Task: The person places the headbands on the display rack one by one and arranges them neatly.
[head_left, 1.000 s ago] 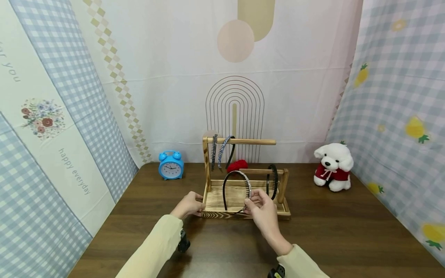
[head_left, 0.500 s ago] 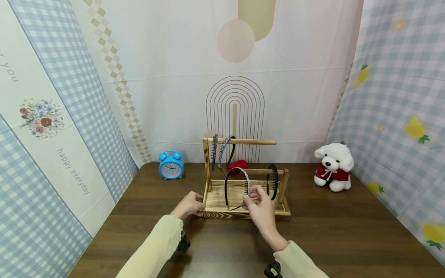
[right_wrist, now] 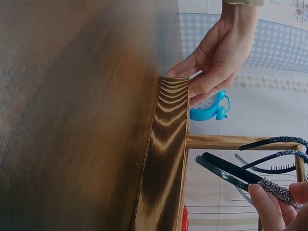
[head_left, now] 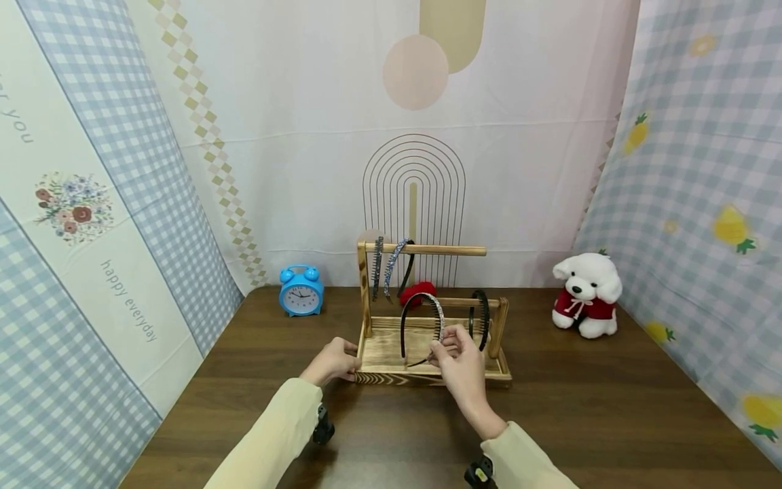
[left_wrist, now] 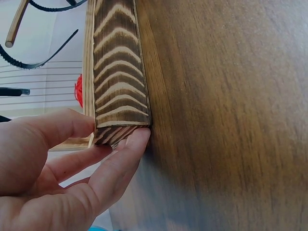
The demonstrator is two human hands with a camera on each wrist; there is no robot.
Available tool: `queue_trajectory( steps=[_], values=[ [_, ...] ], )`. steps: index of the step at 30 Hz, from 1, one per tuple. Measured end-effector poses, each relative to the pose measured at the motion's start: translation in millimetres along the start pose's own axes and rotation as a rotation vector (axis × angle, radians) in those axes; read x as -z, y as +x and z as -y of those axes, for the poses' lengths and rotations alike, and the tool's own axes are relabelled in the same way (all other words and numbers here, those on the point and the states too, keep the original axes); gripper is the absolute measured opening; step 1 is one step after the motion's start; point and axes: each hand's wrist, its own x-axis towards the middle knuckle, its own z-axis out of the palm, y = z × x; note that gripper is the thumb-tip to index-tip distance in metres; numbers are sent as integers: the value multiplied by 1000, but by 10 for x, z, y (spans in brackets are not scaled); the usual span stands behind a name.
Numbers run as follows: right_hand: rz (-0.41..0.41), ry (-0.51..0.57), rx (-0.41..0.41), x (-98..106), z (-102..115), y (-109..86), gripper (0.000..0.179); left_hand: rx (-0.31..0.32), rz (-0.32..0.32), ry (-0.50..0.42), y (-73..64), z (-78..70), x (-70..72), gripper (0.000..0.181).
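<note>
A wooden headband rack with two bars stands on the table. My left hand holds the front left corner of its base, thumb and fingers on either side in the left wrist view, where the base's striped front shows. Between thumb and fingers, my right hand pinches a black headband with a silver glittery band, upright over the rack's tray. On the upper bar hang a dark toothed headband and a blue-silver glittery headband. A black headband hangs on the lower bar.
Something red lies behind the rack. To the left stands a blue alarm clock. A white plush dog in a red top sits at the right. Behind the table hangs a patterned cloth.
The right hand has lifted the glittery headband a little and shifted it slightly right. My left hand has stayed at the rack's corner.
</note>
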Motion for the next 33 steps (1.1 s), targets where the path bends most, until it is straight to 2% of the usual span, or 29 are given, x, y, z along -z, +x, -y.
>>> queue_trajectory(
  steps=[9, 33],
  values=[
    [-19, -48, 49, 48, -9, 21, 14, 8, 4, -6, 15, 5, 7, 51],
    [-23, -102, 40, 123, -58, 124, 14, 0, 7, -8, 12, 7, 13, 51]
  ],
)
